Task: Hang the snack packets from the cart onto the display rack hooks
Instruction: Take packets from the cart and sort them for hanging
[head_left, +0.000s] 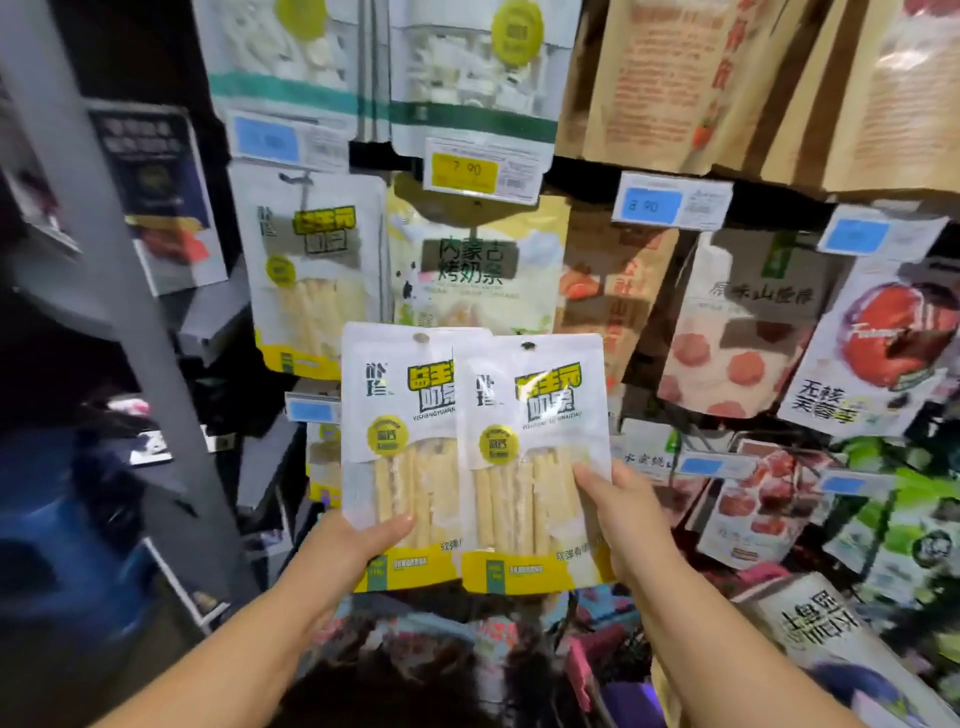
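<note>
Right now two matching snack packets are up in front of the display rack, side by side: the left packet in the left hand, the right packet in the right hand, its edge lapping over the other's. Each hand pinches its packet low down, thumb on the front over the clear window and fingers behind, so both grips are closed on a packet. Each has a small hang hole at the top middle, free of the hands. Up and to the left a hanging packet of the same kind sits on a hook, which looks like the place they belong. To do this step well, it seems best to take one packet at a time, keep it upright and flat, bring its hole level with the hook's tip and slide it straight back. Holding so low may let the top flop, so a grip nearer the hole could help. Other goods crowd the neighbouring hooks, and a yellow price tag sits up to the right. Blurred goods, probably in the cart, lie below the forearms.
</note>
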